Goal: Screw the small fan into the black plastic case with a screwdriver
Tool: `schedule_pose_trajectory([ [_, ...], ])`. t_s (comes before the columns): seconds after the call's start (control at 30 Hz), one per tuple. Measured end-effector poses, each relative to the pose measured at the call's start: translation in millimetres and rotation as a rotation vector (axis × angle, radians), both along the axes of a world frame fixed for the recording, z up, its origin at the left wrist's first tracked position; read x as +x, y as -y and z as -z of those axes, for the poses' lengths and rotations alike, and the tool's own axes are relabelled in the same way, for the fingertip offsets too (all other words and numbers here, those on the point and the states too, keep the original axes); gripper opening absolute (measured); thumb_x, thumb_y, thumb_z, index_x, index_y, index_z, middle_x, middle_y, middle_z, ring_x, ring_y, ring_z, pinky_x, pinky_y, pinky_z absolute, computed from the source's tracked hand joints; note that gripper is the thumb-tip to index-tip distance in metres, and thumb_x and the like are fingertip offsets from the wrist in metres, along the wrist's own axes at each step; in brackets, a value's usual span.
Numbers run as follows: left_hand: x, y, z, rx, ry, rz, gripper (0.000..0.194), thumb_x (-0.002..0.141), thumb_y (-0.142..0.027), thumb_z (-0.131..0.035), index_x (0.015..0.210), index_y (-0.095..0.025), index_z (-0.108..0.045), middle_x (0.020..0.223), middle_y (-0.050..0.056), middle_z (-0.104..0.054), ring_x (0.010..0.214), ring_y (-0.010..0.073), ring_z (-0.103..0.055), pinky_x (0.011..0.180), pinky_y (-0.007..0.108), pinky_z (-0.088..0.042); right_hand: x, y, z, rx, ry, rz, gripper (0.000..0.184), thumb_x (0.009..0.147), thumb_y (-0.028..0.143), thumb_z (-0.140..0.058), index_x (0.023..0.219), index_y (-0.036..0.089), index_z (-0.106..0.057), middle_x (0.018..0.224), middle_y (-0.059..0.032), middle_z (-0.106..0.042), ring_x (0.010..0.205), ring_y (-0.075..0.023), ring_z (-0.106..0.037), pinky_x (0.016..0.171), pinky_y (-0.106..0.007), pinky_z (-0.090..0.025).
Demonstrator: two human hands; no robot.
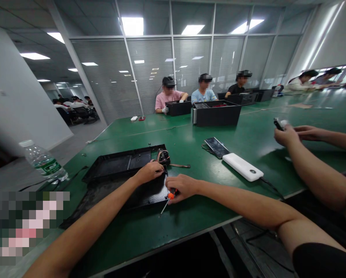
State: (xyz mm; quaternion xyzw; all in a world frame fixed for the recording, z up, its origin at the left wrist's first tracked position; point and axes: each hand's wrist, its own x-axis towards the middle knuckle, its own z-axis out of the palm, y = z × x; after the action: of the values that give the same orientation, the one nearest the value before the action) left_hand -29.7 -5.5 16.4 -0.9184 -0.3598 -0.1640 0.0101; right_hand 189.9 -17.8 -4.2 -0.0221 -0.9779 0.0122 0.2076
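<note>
An open black metal case (129,160) lies on the green table in front of me, with a bundle of cables (162,155) at its far right corner. My left hand (151,172) is closed at the case's right edge, just below the cables. What its fingertips pinch, if anything, is too small to make out. Beside it, my right hand (182,187) is wrapped round a screwdriver (170,196) with an orange and black handle. The thin shaft points down and to the left, away from the case's inside. A flat cable end (184,166) sticks out to the right over the table.
A water bottle (45,162) stands at the left. Right of the case lie a phone (216,147) and a white power bank (242,166) with a cable. A neighbour's hands (288,135) hold a small dark object. Across the table (173,135), people work at black cases (219,115).
</note>
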Motion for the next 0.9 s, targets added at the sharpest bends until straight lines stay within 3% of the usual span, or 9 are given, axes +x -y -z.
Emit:
schedule_pose_trajectory([
  [0.3, 3.5, -1.6, 5.3, 0.106, -0.054, 0.017, 0.022, 0.086, -0.018, -0.04, 0.074, -0.015, -0.057, 0.085, 0.005, -0.061, 0.084, 0.0132, -0.054, 0.087, 0.028, -0.037, 0.1, 1.0, -1.5, 0.034, -0.007, -0.004, 0.038, 0.075, 0.055, -0.051, 0.081, 0.017, -0.05, 0.086, -0.0005, -0.055, 0.064, -0.0078, -0.049, 0.053, -0.02, -0.03],
  [0.9, -0.6, 0.9, -0.3, 0.119, -0.082, 0.089, 0.014, 0.083, -0.014, -0.043, 0.075, -0.015, -0.055, 0.084, 0.005, -0.06, 0.084, 0.014, -0.053, 0.081, 0.026, -0.04, -0.1, -0.5, -1.5, 0.026, -0.008, -0.013, 0.04, 0.074, 0.056, -0.052, 0.08, 0.016, -0.05, 0.088, -0.0022, -0.056, 0.063, -0.0084, -0.049, 0.052, -0.021, -0.029],
])
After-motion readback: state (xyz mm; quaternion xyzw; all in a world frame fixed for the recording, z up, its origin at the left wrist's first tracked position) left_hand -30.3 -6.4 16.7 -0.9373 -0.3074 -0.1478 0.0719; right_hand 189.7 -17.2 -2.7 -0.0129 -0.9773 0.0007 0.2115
